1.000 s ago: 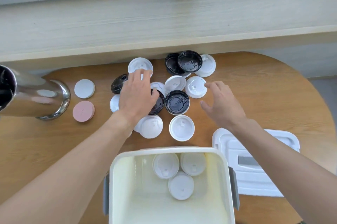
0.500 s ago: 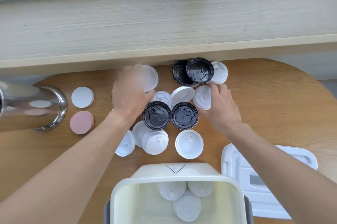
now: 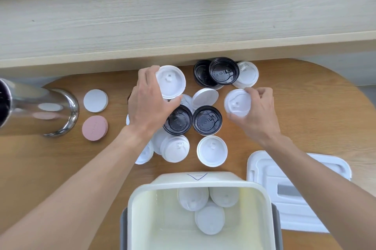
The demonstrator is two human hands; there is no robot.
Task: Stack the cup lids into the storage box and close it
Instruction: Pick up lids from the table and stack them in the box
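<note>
Fingers of left hand (image 3: 149,105) curl round rim of a white lid (image 3: 171,81), thumb under its near edge, lid tipped up twd camera w/ its inner side showing. Right hand (image 3: 257,112) pinches another white lid (image 3: 237,102) btwn fingertips at far rim and thumb at near rim; that lid also tilted, inside facing up.

Head view, rest of scene: loose cup lids lie in a cluster on round wooden table (image 3: 305,111). Two black lids (image 3: 207,120) side by side btwn the hands, left one partly under left hand. More black lids (image 3: 223,71) overlap at far edge, w/ a white one just right of them. Several white lids sit near side of cluster, some overlapping.

Storage box (image 3: 195,187) open at near edge of table, three white lids in box (image 3: 209,220) lying on its floor at far end, overlapping. Box cover (image 3: 293,188) lies flat on table just right of box, under right forearm.

Left side: steel cup (image 3: 40,111) on its side, white coaster (image 3: 95,100) and pink coaster (image 3: 95,128) beside it, apart from lids.
</note>
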